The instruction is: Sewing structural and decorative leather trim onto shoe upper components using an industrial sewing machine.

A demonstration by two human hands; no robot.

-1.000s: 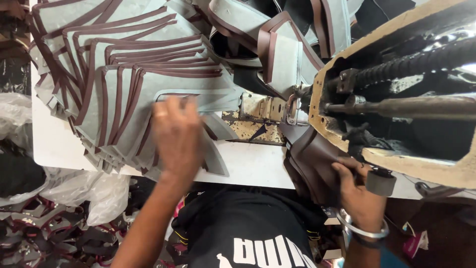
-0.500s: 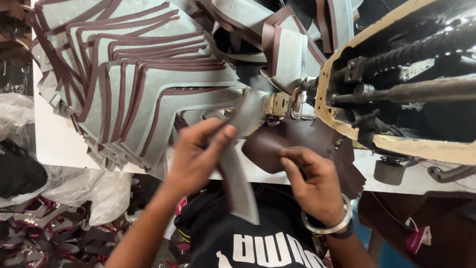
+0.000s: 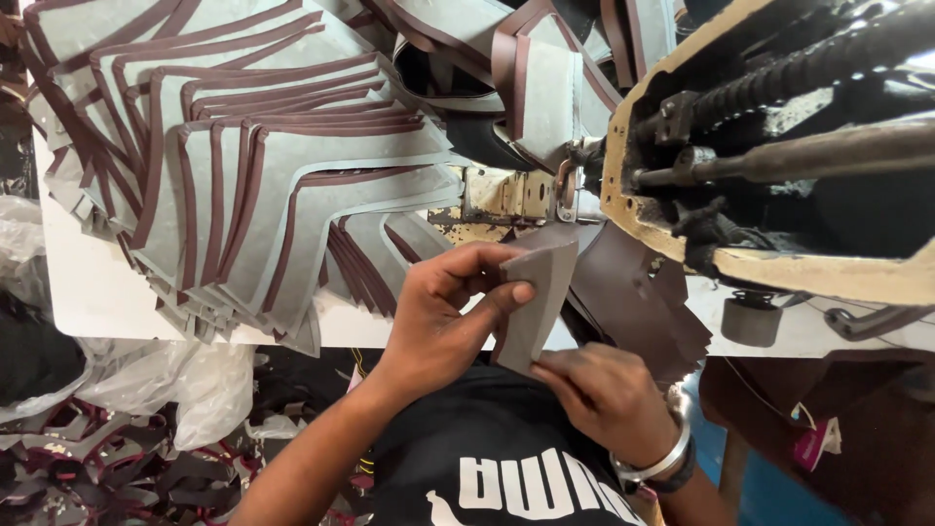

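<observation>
Only the head camera here. The left hand (image 3: 438, 312) has its fingers pinched on a grey leather piece (image 3: 539, 302), held up just in front of the sewing machine (image 3: 779, 166). The right hand (image 3: 604, 390) grips the same piece at its bottom edge. A big fanned stack of grey pieces with brown trim (image 3: 253, 166) covers the white bench (image 3: 88, 292) on the left. Dark brown leather (image 3: 638, 297) sits behind the hands, partly hidden. The needle area is hard to make out.
</observation>
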